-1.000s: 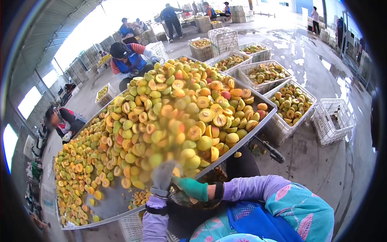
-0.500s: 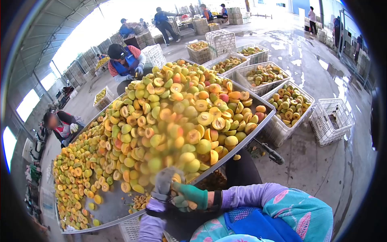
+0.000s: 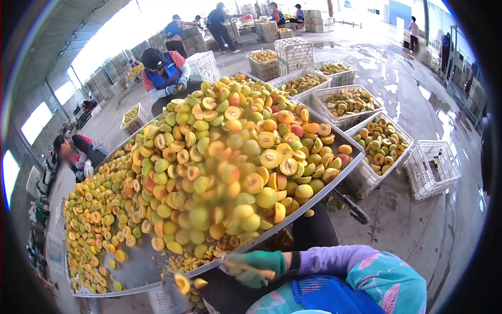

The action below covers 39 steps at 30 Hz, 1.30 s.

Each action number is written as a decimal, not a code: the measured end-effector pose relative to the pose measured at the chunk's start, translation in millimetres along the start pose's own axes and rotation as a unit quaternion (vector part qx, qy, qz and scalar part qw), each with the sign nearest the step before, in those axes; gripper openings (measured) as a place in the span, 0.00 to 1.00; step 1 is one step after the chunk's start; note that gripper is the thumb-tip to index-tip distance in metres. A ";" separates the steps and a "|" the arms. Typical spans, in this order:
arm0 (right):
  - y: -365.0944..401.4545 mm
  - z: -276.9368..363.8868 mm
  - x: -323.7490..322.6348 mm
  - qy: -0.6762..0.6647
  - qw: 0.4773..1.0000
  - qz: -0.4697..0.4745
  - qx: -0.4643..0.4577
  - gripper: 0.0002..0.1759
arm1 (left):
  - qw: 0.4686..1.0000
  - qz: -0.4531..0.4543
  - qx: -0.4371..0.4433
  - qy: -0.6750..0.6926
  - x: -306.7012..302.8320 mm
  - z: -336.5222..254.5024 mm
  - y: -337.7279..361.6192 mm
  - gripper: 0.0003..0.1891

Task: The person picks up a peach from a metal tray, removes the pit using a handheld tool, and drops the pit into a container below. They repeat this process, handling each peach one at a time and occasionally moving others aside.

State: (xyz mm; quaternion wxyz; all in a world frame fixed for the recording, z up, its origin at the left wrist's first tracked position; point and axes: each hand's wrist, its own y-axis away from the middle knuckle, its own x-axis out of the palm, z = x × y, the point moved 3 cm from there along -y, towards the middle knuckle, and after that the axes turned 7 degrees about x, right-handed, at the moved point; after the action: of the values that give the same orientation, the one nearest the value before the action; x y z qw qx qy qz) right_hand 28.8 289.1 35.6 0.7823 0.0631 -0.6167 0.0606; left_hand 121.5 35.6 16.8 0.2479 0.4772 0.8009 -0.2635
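- My right hand (image 3: 261,268), in a green glove, is curled round a pale, wooden-looking handle (image 3: 269,274) just beside the tray's near edge; the tool's far end is too blurred to read.
- My left hand (image 3: 174,294) is a grey blur, low at the tray's outer side. Two fruit halves (image 3: 182,283) show right by it; I can't tell whether my fingers pinch them or have let go.
- What has just changed: half a second ago my hands were together over the near edge; now they're well apart, my left lower and further left. The split fruit is away from the tool, so the two-handed part on this piece seems over.
- Beyond the metal tray's raised rim (image 3: 294,217), which stands between my right hand and the pile, the heaped fruit (image 3: 204,178) lies both whole and halved.
- My dark-clad leg (image 3: 314,230) fills the space under the rim.
- Further out: a fruit-filled crate (image 3: 362,177), another white crate (image 3: 432,186), and a co-worker in a blue vest (image 3: 168,73) across the tray.
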 end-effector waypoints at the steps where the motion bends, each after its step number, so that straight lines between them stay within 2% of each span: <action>1: 3.5 4.3 -33.7 -0.041 0.995 -0.090 -0.021 0.20 | 0.995 0.022 -0.060 -0.082 -24.3 41.0 2.3 0.27; 2: 6.8 3.9 -51.1 -0.084 0.979 -0.180 -0.039 0.20 | 0.977 0.001 -0.045 -0.209 -37.6 54.3 -8.3 0.28; 3: 7.2 2.2 -59.2 -0.096 0.975 -0.196 -0.044 0.18 | 0.942 -0.024 -0.039 -0.332 -50.8 67.5 -18.5 0.28; 4: 4.3 5.5 -51.8 -0.072 0.979 -0.188 -0.045 0.18 | 0.868 -0.094 0.044 -0.485 -48.8 68.9 -40.7 0.26; 6: -0.8 4.3 -31.5 -0.030 0.983 -0.177 -0.044 0.16 | 0.887 -0.162 0.095 -0.421 -32.4 68.4 -97.8 0.30; 7: -2.8 4.5 -31.6 -0.002 0.986 -0.156 -0.058 0.15 | 0.906 -0.035 -0.016 -0.421 -19.7 68.7 -124.7 0.31; 8: -2.6 2.9 -35.2 -0.015 0.980 -0.183 -0.071 0.15 | 0.899 0.091 -0.125 -0.410 -8.7 75.4 -143.8 0.33; 10: -1.6 2.6 -41.9 -0.038 0.967 -0.235 -0.097 0.16 | 0.911 0.081 -0.112 -0.388 3.7 135.6 -173.9 0.34; 13: 0.7 1.7 -46.3 -0.047 0.964 -0.249 -0.085 0.16 | 0.912 0.092 -0.098 -0.388 6.2 127.8 -168.9 0.36; 14: -4.2 -0.1 -48.5 -0.029 0.968 -0.233 -0.085 0.16 | 0.908 0.100 -0.097 -0.396 1.4 108.4 -162.0 0.36; 15: -7.8 -1.0 -50.1 -0.008 0.971 -0.223 -0.082 0.16 | 0.874 0.101 -0.054 -0.473 0.4 88.1 -157.4 0.36; 16: -10.2 -1.3 -48.5 0.015 0.974 -0.214 -0.078 0.16 | 0.876 0.066 -0.028 -0.477 1.3 103.4 -161.2 0.26; 17: -15.3 -1.5 -41.0 -0.006 0.962 -0.263 -0.071 0.18 | 0.898 0.063 -0.032 -0.434 1.9 128.3 -175.0 0.24; 18: -15.4 -2.5 -36.9 0.025 0.962 -0.261 -0.072 0.18 | 0.916 0.061 -0.032 -0.396 -1.7 144.3 -183.8 0.23; 20: -12.9 -1.7 -30.7 0.086 0.959 -0.259 -0.074 0.19 | 0.974 0.027 0.016 -0.223 -14.9 126.1 -170.7 0.21; 21: -10.0 -1.2 -29.7 0.049 0.945 -0.312 -0.080 0.20 | 0.990 0.011 0.037 -0.132 -17.6 120.0 -162.2 0.20; 22: -9.0 2.0 -39.7 0.070 0.941 -0.317 -0.096 0.20 | 0.985 -0.003 -0.079 0.153 -14.6 139.2 -160.4 0.22; 23: -13.2 9.4 -36.8 0.068 0.918 -0.350 -0.174 0.20 | 0.974 -0.027 -0.102 0.202 -23.0 63.1 -132.7 0.20; 24: -18.5 16.9 -32.4 0.061 0.889 -0.385 -0.240 0.21 | 0.987 -0.018 -0.013 0.162 -18.4 36.5 -123.0 0.20; 25: -25.8 24.7 -40.5 0.140 0.874 -0.374 -0.275 0.22 | 0.991 -0.006 0.064 0.119 -13.4 17.2 -104.6 0.20; 27: -41.8 39.7 -49.3 0.246 0.828 -0.416 -0.285 0.22 | 0.987 0.066 0.084 0.124 14.3 -19.6 -70.7 0.19; 29: -56.0 48.9 -57.3 0.286 0.798 -0.448 -0.283 0.22 | 0.980 0.115 0.108 0.123 42.4 -42.6 -50.4 0.18; 30: -61.7 55.1 -79.0 0.347 0.739 -0.491 -0.304 0.20 | 0.962 0.045 0.268 -0.021 57.2 -46.4 -46.2 0.19; 31: -60.4 52.8 -59.9 0.244 0.808 -0.429 -0.321 0.18 | 0.946 -0.011 0.241 0.216 58.1 -63.8 -41.6 0.14; 32: -61.0 53.3 -56.2 0.260 0.803 -0.414 -0.341 0.19 | 0.946 -0.029 0.206 0.250 63.5 -64.2 -42.2 0.16; 33: -60.8 54.4 -60.4 0.336 0.779 -0.414 -0.331 0.20 | 0.942 -0.049 0.171 0.285 69.0 -64.4 -42.9 0.18; 34: -58.8 54.5 -63.7 0.409 0.749 -0.411 -0.323 0.21 | 0.851 0.102 -0.037 0.514 84.1 -48.1 -37.5 0.19; 35: -50.2 54.7 -64.8 0.446 0.718 -0.451 -0.285 0.21 | 0.849 0.094 -0.037 0.518 85.1 -44.6 -34.8 0.20; 37: -27.5 51.7 -49.0 0.530 0.630 -0.500 -0.268 0.22 | 0.845 0.083 -0.034 0.526 88.2 -40.2 -34.9 0.21; 39: -15.2 39.0 -37.2 0.629 0.543 -0.495 -0.252 0.21 | 0.843 0.001 -0.051 0.536 94.9 -39.3 -38.1 0.17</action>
State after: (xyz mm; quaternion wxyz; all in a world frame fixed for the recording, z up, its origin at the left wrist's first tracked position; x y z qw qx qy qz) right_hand -14.5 266.7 8.1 0.8589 0.1041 0.1730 -0.4707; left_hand 41.7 106.1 -8.7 -0.1956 0.5320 0.8205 0.0747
